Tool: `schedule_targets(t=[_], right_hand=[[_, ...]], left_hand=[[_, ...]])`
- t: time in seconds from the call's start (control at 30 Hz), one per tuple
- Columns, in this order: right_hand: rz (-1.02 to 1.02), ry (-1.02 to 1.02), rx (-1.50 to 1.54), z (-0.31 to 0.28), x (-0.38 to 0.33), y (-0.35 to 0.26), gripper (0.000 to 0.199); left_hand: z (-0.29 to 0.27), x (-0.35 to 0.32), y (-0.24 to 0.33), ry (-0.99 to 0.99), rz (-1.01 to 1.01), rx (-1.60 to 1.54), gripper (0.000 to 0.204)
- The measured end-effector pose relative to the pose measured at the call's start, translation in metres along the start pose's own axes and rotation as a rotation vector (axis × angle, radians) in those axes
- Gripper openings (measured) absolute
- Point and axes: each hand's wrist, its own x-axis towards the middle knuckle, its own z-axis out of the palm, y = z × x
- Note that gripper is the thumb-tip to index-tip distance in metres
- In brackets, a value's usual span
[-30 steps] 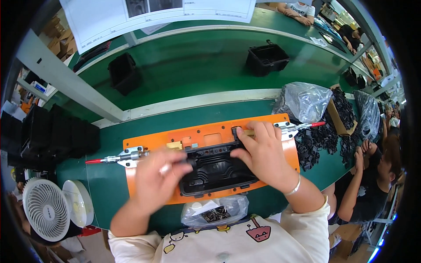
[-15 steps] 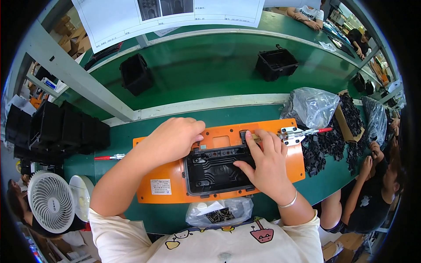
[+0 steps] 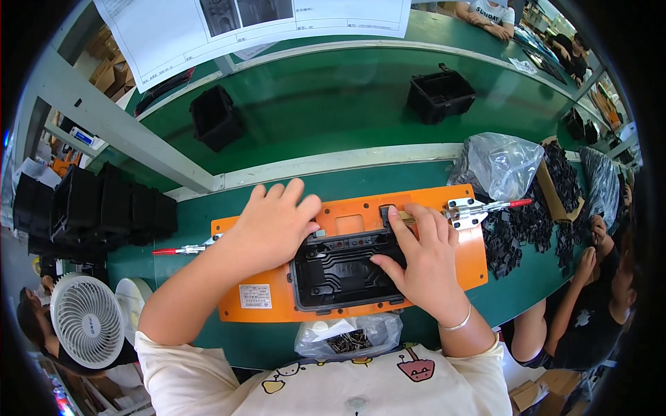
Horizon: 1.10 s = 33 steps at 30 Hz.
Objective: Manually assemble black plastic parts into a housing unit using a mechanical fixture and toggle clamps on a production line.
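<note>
- Clock positions are read from the black tray [image 3: 340,274], which is set on the orange plate [image 3: 468,256], near the edge closest to the body.
- The left hand [image 3: 274,225] is placed at 10 o'clock, its forearm slanted up from 7 o'clock; the palm is turned down, the fingers are bent and set apart, and the underside is hidden, so it cannot be told whether anything is gripped.
- The right hand [image 3: 430,260] is held at 3 o'clock with thumb and index finger spread; the index fingertip is laid on the small black clip [image 3: 386,213] at 1 o'clock.
- The tray is formed as a rounded rectangle of glossy, ribbed, plastic-looking material.
- The plate is flat, smooth and dotted with dark holes.
- A red-handled metal clamp [image 3: 466,213] is mounted at 2 o'clock.
- Small dark pins [image 3: 349,341] are contained in a crinkled clear bag [image 3: 310,344] at 6 o'clock.
</note>
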Motion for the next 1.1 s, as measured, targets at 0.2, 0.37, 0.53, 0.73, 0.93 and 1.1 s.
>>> schedule_targets(t=[0.2,0.37,0.53,0.73,0.93,1.1], right_hand=[[-0.03,-0.005,-0.143,-0.001,-0.001,-0.005,0.07],[-0.048,0.035,-0.098,0.004,-0.002,-0.001,0.07],[-0.093,0.128,0.115,-0.015,-0.015,-0.013,0.049],[-0.542,-0.484,0.28,-0.007,-0.08,-0.049,0.012],[-0.406,-0.504,0.225,0.012,-0.086,-0.054,0.01],[-0.409,-0.423,0.352,0.021,-0.093,-0.049,0.009]], left_hand=[[0.004,0.002,0.005,-0.049,-0.055,-0.051,0.028],[0.016,-0.011,0.001,0.025,-0.078,-0.22,0.034],[0.018,-0.021,0.011,0.221,-0.156,-0.074,0.04],[0.04,-0.087,0.09,0.282,0.455,-0.237,0.017],[0.07,-0.104,0.113,0.012,0.399,-0.109,0.016],[0.077,-0.104,0.107,0.081,0.403,-0.209,0.017]])
